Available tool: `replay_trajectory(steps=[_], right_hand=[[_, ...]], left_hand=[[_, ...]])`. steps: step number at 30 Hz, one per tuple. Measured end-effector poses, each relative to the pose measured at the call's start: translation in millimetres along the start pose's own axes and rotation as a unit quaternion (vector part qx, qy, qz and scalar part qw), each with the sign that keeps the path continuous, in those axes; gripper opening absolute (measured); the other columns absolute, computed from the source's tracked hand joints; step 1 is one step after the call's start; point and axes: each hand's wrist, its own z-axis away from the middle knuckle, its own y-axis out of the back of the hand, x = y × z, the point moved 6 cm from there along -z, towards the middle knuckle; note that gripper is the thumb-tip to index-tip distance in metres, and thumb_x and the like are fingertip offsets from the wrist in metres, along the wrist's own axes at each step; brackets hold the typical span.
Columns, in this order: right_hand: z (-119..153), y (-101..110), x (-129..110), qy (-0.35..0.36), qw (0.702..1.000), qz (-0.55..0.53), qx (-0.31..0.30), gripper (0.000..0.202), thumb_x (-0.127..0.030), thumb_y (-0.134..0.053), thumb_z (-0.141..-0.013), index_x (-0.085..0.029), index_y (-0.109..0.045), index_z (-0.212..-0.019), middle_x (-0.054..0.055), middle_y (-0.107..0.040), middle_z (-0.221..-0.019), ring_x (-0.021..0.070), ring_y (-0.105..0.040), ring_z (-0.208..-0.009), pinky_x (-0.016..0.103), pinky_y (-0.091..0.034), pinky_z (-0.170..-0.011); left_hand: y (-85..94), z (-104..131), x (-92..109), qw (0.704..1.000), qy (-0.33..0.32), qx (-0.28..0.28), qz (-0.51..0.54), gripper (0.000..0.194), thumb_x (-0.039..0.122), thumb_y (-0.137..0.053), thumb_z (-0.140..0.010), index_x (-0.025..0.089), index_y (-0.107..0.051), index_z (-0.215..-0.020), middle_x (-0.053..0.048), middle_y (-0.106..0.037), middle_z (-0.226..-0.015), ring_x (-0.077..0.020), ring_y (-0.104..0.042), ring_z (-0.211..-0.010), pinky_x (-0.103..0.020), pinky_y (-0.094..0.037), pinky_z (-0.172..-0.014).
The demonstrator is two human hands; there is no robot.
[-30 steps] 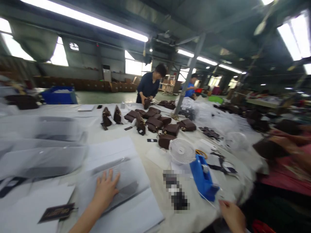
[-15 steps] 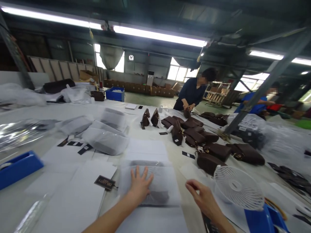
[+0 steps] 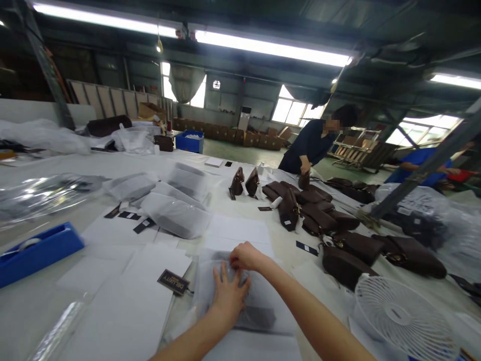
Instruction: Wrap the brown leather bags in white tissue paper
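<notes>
A dark item in translucent white wrapping (image 3: 259, 317) lies on white paper in front of me. My left hand (image 3: 228, 297) presses flat on it, fingers spread. Just beyond the left fingertips, my right hand (image 3: 246, 256) is closed in a pinch at the wrapping's upper part; what its fingertips hold, if anything, is too small to make out. A black tag with gold "DELUXITY" lettering (image 3: 173, 282) sits left of the wrapped item, its cord reaching toward it.
Several wrapped pieces (image 3: 175, 213) lie at the left, behind a blue tape dispenser (image 3: 45, 250). Brown leather bags (image 3: 353, 245) are heaped at the right, near a white fan (image 3: 398, 316). Across the table a co-worker (image 3: 304, 145) handles a bag. A metal post (image 3: 424, 165) rises at the right.
My right hand has moved left from beside the wrapped item onto its upper part, fingers closed. My left hand stays spread on the wrapping. The view has shifted slightly.
</notes>
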Motion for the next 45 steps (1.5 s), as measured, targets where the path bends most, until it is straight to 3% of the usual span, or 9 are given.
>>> replay_trajectory(steps=[2,7,12,16,23,33,38,41,45], right_hand=[[-9.2,-5.9,6.8,-0.022,1.0,0.005,0.008,0.007,-0.024,-0.073,-0.062,-0.027,-0.071,-0.068,0.0,-0.069,-0.063,0.0202,-0.063,-0.069,0.028,-0.041,-0.068],[-15.2,-6.7,38.2,-0.084,0.995,-0.026,0.048,0.054,-0.045,-0.085,-0.049,-0.025,-0.067,-0.096,0.002,-0.068,-0.073,0.022,-0.062,-0.073,0.028,-0.041,-0.066],[12.8,19.8,90.2,-0.138,0.98,-0.089,0.112,0.04,-0.051,-0.048,-0.086,-0.017,-0.068,-0.092,0.003,-0.066,-0.072,0.0152,-0.057,-0.067,0.024,-0.039,-0.06],[47.6,24.5,116.9,-0.148,0.974,-0.142,0.101,0.044,-0.047,-0.044,-0.085,-0.013,-0.07,-0.075,0.002,-0.064,-0.062,0.0132,-0.053,-0.059,0.023,-0.037,-0.055],[62.3,-10.8,114.6,-0.135,0.958,-0.225,0.113,0.029,-0.038,-0.063,-0.071,-0.015,-0.075,-0.084,0.002,-0.07,-0.068,0.0151,-0.058,-0.062,0.024,-0.043,-0.058],[79.6,-11.1,108.7,-0.123,0.938,-0.211,0.245,0.012,-0.027,-0.062,-0.075,-0.021,-0.073,-0.076,0.005,-0.07,-0.084,0.0197,-0.062,-0.084,0.031,-0.046,-0.082],[88.5,-11.8,117.1,-0.177,0.916,-0.206,0.297,0.033,-0.038,-0.057,-0.081,-0.02,-0.068,-0.105,0.01,-0.07,-0.1,0.0243,-0.062,-0.095,0.039,-0.044,-0.09],[90.0,-22.2,119.4,-0.196,0.908,-0.232,0.288,0.066,-0.045,-0.072,-0.066,-0.02,-0.057,-0.125,0.01,-0.067,-0.112,0.0266,-0.06,-0.103,0.039,-0.044,-0.091],[82.6,-44.2,120.7,-0.215,0.898,-0.279,0.263,0.037,-0.047,-0.063,-0.073,-0.02,-0.072,-0.097,0.006,-0.073,-0.099,0.0236,-0.063,-0.096,0.033,-0.045,-0.087]], left_hand=[[2.1,0.4,-1.3,1.0,0.001,0.002,0.01,0.069,0.048,-0.062,-0.078,0.04,-0.033,-0.141,-0.002,-0.016,-0.157,-0.0527,-0.007,-0.137,-0.08,-0.006,-0.102],[1.4,-3.3,-1.3,0.999,-0.032,0.02,-0.018,0.071,0.052,-0.062,-0.079,0.037,-0.033,-0.141,-0.007,-0.016,-0.157,-0.0474,0.0,-0.14,-0.077,0.0,-0.105],[-14.6,-12.9,-2.0,0.997,-0.053,0.027,-0.047,0.072,0.053,-0.063,-0.078,0.035,-0.033,-0.141,-0.013,-0.019,-0.155,-0.0423,-0.007,-0.142,-0.076,-0.001,-0.105],[-18.8,-14.2,-2.5,0.997,-0.051,0.035,-0.037,0.074,0.053,-0.065,-0.076,0.037,-0.033,-0.141,-0.013,-0.02,-0.155,-0.0451,-0.011,-0.14,-0.08,-0.004,-0.101],[-13.9,-9.2,-0.4,0.997,-0.044,0.029,-0.047,0.073,0.052,-0.064,-0.076,0.037,-0.033,-0.141,-0.012,-0.02,-0.155,-0.0449,-0.012,-0.14,-0.077,-0.006,-0.102],[-25.7,-11.0,-3.8,0.995,-0.049,0.076,-0.053,0.073,0.05,-0.066,-0.075,0.039,-0.034,-0.14,-0.011,-0.022,-0.155,-0.0448,-0.014,-0.14,-0.076,-0.008,-0.103],[-29.4,-12.2,-4.9,0.993,-0.05,0.087,-0.067,0.072,0.05,-0.067,-0.075,0.04,-0.035,-0.139,-0.011,-0.023,-0.155,-0.0441,-0.014,-0.14,-0.076,-0.009,-0.103],[-37.6,-16.5,-6.6,0.992,-0.041,0.098,-0.074,0.074,0.048,-0.069,-0.073,0.04,-0.035,-0.139,-0.01,-0.022,-0.155,-0.044,-0.012,-0.14,-0.075,-0.007,-0.104],[-49.5,-22.1,-10.2,0.99,-0.027,0.112,-0.076,0.074,0.043,-0.071,-0.072,0.041,-0.036,-0.138,-0.008,-0.022,-0.156,-0.0437,-0.01,-0.141,-0.076,-0.004,-0.103]])
